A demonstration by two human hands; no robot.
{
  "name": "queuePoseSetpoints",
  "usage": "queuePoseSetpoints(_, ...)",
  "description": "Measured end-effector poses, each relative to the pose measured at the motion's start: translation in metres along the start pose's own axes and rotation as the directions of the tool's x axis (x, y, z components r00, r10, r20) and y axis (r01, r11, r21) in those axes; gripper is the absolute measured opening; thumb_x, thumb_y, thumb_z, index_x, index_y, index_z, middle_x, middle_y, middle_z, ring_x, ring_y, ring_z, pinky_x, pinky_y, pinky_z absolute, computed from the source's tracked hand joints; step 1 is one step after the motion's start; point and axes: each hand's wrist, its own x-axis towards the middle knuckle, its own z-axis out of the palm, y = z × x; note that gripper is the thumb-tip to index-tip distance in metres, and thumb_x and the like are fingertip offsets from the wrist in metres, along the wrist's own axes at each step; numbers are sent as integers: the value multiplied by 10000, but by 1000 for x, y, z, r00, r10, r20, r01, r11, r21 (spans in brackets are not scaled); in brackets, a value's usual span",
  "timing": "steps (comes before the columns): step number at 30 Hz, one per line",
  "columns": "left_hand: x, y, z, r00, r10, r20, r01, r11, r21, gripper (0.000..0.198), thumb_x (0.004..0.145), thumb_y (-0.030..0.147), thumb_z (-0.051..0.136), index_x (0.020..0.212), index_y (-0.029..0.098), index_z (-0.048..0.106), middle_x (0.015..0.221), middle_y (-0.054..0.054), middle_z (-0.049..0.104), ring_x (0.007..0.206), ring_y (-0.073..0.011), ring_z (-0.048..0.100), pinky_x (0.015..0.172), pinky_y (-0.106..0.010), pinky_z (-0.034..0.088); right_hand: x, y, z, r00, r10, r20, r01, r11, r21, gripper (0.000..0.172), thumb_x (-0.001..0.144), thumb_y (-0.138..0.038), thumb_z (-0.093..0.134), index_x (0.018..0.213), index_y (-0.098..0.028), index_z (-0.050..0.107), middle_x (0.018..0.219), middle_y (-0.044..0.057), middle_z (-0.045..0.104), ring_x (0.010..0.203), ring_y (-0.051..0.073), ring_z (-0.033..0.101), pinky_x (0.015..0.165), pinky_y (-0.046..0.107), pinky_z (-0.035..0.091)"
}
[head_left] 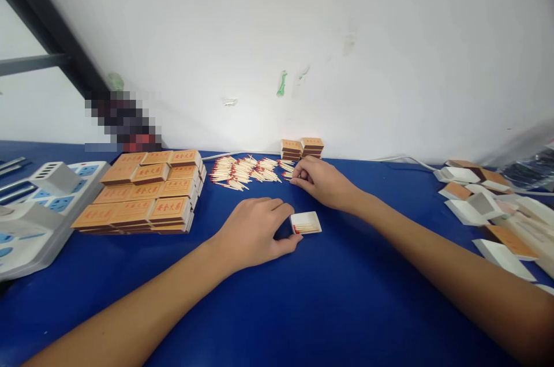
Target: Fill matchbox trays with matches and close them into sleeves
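My left hand (258,232) grips a small white matchbox tray (312,218) at its left end, between thumb and fingers, on the blue table. A few red-tipped matches lie along the near side of this tray. My right hand (319,180) is farther back, its thumb and fingers pinched together at the right edge of a spread of loose matches (246,171). What sits between those fingertips, if anything, is too small to make out. Just behind the right hand, two short stacks of orange matchboxes (291,148) stand by the wall.
At the left stands a large block of stacked orange matchboxes (168,188), beside a white power strip (52,211) with plugs. Opened matchbox sleeves and white trays (465,211) are strewn at the right. A white cable (402,157) runs along the wall (367,67).
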Motion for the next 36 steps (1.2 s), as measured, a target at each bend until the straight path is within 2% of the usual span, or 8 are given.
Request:
queuePoseSetpoints(3, 0, -1, 0, 1000, -6, -1, 6, 1000, -2, 226, 919, 397, 711, 1022, 196, 722, 829, 0, 693, 728, -187, 647, 620, -329, 425, 1, 1, 0, 1000, -12, -7, 12, 1000, 0, 71, 974, -251, 629, 989, -185, 650, 989, 65, 635, 828, 185, 585, 736, 311, 432)
queuePoseSetpoints(9, 1, -2, 0, 1000, -14, -5, 14, 1000, 7, 236, 924, 406, 697, 1022, 194, 729, 824, 0, 692, 725, -187, 643, 627, -331, 420, -2, -2, -4, 999, 3, 43, 1, 997, -77, 102, 995, -236, 594, 912, -187, 630, 985, 72, 633, 830, 189, 588, 746, 318, 444)
queuePoseSetpoints(12, 1, -2, -1, 1000, -28, -1, 28, 999, 16, 254, 932, 417, 687, 1043, 193, 730, 830, -1, 699, 735, -189, 650, 628, -329, 423, -19, -5, -13, 998, 30, 59, -23, 994, -111, 113, 1011, -263, 586, 927, -203, 631, 985, 67, 636, 825, 194, 603, 740, 318, 454)
queuePoseSetpoints(17, 1, 0, -2, 999, -34, 14, 33, 999, 16, 269, 931, 425, 694, 1062, 192, 726, 846, -4, 704, 736, -184, 653, 639, -323, 433, -63, -10, -31, 996, 67, 61, -59, 989, -134, 168, 1044, -333, 548, 950, -219, 628, 1009, 65, 631, 789, 196, 621, 706, 323, 471)
queuePoseSetpoints(21, 0, 2, -1, 999, -42, 29, 42, 999, -1, 258, 931, 421, 692, 1069, 206, 726, 844, -1, 698, 727, -176, 647, 642, -310, 426, -87, -11, -37, 991, 98, 90, -86, 988, -130, 182, 1040, -377, 565, 950, -230, 624, 969, 49, 629, 745, 188, 620, 664, 314, 468)
queuePoseSetpoints(25, 0, 2, -2, 998, -52, 36, 53, 998, -26, 250, 922, 414, 707, 1062, 208, 728, 837, 6, 689, 705, -166, 636, 629, -303, 416, -91, -5, -39, 992, 73, 103, -64, 994, -86, 197, 1051, -404, 546, 985, -240, 634, 960, 41, 618, 731, 177, 607, 653, 305, 464)
queuePoseSetpoints(36, 3, -1, -4, 997, -80, 20, 81, 996, -27, 229, 916, 409, 723, 1022, 206, 726, 816, 7, 682, 687, -157, 623, 603, -289, 385, -92, 2, -38, 992, 17, 127, -11, 999, -41, 151, 1047, -287, 525, 976, -244, 651, 961, 34, 611, 720, 162, 590, 644, 296, 463)
